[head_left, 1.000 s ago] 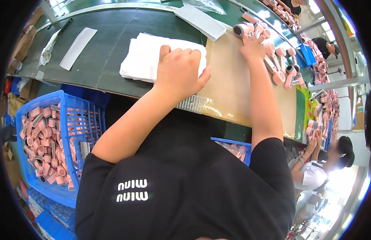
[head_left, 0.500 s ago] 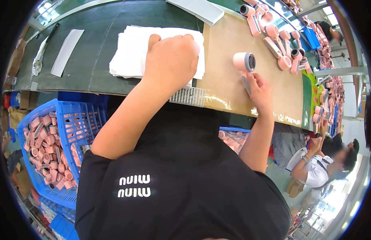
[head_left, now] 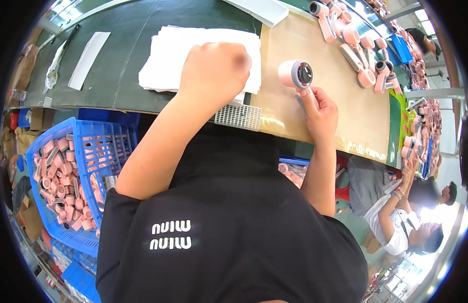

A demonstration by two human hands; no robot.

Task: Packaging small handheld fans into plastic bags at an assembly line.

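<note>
My right hand [head_left: 322, 115] is closed round the handle of a pink handheld fan [head_left: 289, 74] with a grey rim and a dark round face. The fan is held up above the brown covering at the right of the bench. My left hand [head_left: 214, 70] is curled closed over a stack of thin white sheets [head_left: 161, 60]. Its fingertips are turned away, so anything between them is hidden. Beside the stack, at the bench's near edge, a white perforated strip [head_left: 238, 117] lies below my left hand.
Several pink fans [head_left: 362, 55] lie at the bench's far right. A blue crate [head_left: 77, 126] full of pink fans stands at the left below the bench. White strips [head_left: 88, 60] lie on the dark mat [head_left: 128, 30]. A co-worker [head_left: 398, 222] sits at the right.
My right hand has brought the fan a little to the left and turned its dark face more toward me. My left hand stays closed over the white stack.
</note>
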